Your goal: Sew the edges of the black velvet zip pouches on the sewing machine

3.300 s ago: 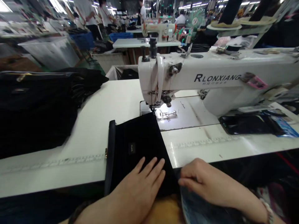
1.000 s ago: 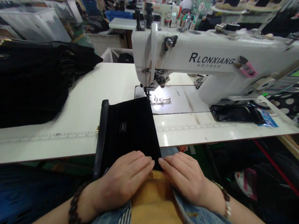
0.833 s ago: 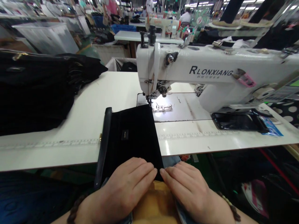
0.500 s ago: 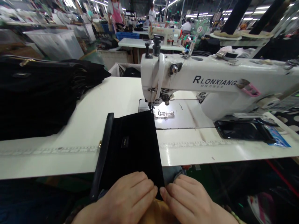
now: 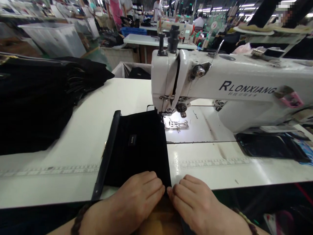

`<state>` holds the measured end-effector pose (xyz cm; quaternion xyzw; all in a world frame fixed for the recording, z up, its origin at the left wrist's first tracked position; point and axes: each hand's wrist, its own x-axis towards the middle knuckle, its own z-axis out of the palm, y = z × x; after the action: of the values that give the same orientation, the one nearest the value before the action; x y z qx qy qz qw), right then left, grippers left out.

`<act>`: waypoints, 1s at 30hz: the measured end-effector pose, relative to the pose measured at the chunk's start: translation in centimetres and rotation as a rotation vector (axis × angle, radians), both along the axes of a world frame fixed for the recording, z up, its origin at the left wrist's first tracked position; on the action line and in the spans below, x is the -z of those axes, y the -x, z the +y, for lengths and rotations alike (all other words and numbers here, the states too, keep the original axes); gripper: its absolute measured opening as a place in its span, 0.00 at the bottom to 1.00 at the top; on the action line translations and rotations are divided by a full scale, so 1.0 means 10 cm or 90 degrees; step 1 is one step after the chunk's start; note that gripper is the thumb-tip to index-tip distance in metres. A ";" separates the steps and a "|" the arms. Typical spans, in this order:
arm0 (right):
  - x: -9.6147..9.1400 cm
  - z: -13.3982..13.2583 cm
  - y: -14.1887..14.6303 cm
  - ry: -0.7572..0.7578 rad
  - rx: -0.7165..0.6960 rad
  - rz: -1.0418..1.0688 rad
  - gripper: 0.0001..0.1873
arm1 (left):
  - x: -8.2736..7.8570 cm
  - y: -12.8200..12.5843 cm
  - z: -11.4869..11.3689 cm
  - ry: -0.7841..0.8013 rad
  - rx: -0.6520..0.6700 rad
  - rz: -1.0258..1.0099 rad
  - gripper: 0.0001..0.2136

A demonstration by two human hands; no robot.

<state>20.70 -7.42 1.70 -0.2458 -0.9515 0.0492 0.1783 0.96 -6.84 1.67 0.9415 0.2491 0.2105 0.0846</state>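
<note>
A black fabric bag piece point(image 5: 144, 153) lies flat on the sewing table, with a dark smooth strip point(image 5: 107, 153) along its left side and a small label point(image 5: 132, 140) on its face. Its far right corner sits at the needle and presser foot of a white sewing machine point(image 5: 168, 81). My left hand point(image 5: 137, 195) is closed on the near right corner of the piece, fingers curled and thumb hidden. Close beside it, my right hand point(image 5: 198, 204) is also closed, its fingertips pinching the same corner from the right.
To the left a heap of black bags point(image 5: 36, 104) covers part of the table point(image 5: 127, 91). A dark phone point(image 5: 266, 145) rests at the right under the machine arm. A printed ruler scale point(image 5: 212, 162) runs along the front. Beyond stand a grey bin point(image 5: 53, 39) and other people.
The bag piece and both hands have moved slightly forward, and its far edge sits a little deeper at the needle. My view has shifted, so the machine appears larger and further right.
</note>
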 end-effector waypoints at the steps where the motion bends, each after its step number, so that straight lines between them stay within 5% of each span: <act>1: 0.01 0.04 0.01 0.012 -0.007 -0.011 0.14 | 0.02 0.01 0.04 0.002 0.005 0.010 0.15; 20: 0.04 0.89 0.14 0.118 -0.011 -0.209 0.07 | 0.18 0.07 0.83 -0.070 0.043 0.073 0.18; 30: 0.12 1.11 0.14 -0.001 0.050 -0.180 0.08 | 0.22 0.12 1.18 -0.157 0.054 0.027 0.19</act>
<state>19.25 3.69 0.54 -0.2873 -0.9568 0.0061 0.0443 -0.28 4.92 -0.56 0.9587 0.1833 0.2156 -0.0282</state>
